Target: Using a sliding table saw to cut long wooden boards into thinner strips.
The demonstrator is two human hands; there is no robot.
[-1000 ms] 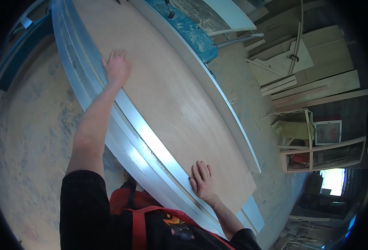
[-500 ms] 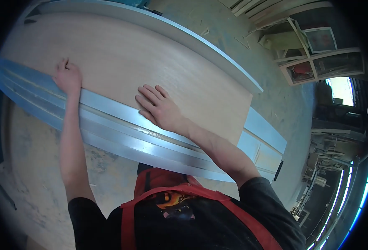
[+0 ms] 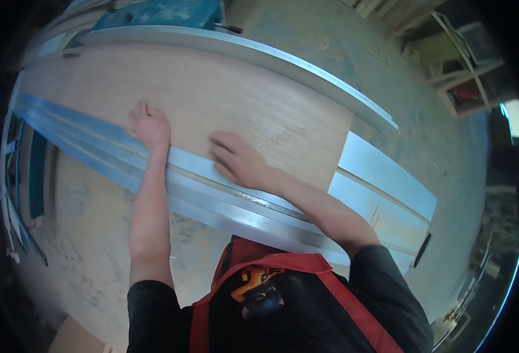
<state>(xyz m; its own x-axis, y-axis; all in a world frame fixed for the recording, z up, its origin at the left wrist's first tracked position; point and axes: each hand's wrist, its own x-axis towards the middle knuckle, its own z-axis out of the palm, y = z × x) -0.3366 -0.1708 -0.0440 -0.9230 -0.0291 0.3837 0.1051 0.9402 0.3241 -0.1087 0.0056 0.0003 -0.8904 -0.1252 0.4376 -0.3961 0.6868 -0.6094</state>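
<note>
A long light wooden panel (image 3: pixel 230 94) lies flat on a metal saw table, running from the upper left to the right. My left hand (image 3: pixel 149 125) rests palm down on the panel's near edge, fingers spread. A little to its right, my right hand (image 3: pixel 237 160) also presses flat on the panel near the same edge. Neither hand holds anything. Along the near side of the panel runs a silvery aluminium rail (image 3: pixel 212 203), and my forearms cross over it.
A second metal rail (image 3: pixel 306 70) borders the panel's far side. A blue-green machine part (image 3: pixel 159 12) sits at the top. The dusty concrete floor (image 3: pixel 83 235) lies below left, with wooden frames and boards stacked at the upper right (image 3: pixel 448 70).
My view has swung, so the panel now lies more level across the picture. My right hand has moved left along the panel's near edge, closer to my left hand.
</note>
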